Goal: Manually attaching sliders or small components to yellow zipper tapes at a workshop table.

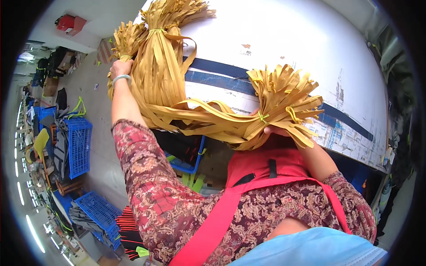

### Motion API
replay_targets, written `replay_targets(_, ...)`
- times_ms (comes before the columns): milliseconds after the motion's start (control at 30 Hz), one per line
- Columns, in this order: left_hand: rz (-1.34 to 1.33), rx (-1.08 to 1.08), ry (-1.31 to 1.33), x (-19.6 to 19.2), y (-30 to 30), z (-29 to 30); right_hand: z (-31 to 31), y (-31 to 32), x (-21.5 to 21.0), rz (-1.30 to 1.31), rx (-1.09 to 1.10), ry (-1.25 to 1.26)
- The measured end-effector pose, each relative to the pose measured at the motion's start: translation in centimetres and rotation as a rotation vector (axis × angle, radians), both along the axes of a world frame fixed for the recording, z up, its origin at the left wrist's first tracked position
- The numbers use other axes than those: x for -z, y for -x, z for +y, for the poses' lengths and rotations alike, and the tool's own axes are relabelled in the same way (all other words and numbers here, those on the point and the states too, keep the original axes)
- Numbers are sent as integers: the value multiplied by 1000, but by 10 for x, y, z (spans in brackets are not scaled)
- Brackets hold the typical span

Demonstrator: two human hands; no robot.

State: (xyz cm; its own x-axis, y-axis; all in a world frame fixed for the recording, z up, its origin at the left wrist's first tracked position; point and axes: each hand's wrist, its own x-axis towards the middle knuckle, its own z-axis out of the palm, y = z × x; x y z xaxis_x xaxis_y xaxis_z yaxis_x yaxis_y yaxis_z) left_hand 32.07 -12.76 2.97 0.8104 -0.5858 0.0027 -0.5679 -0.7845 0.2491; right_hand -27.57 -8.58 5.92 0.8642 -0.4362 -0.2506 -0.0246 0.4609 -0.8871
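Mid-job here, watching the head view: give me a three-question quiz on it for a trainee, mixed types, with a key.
1. Multiple choice: what colour is the tie beside the right hand? A) red B) yellow-green C) black
2. True or false: the left hand is clear of the yellow strips.
3. Fill in: the table beyond the strips has a mostly ____ top.

Key: 1. B. 2. False; the left hand grips them. 3. White.
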Motion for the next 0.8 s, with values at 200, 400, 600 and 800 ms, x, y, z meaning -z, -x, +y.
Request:
replay_targets(200,193,-89,603,-30,-24,108,6,0,5,-66,32,9)
replay_targets(400,156,20,1314,-100,29,203,0,9,18,19,-81,212)
replay_targets(600,179,20,1470,-217,48,283,43,26,-56,-350,9,449)
replay_targets(800,222,24,1430,-257,58,262,16,67,-184,-784,256,274)
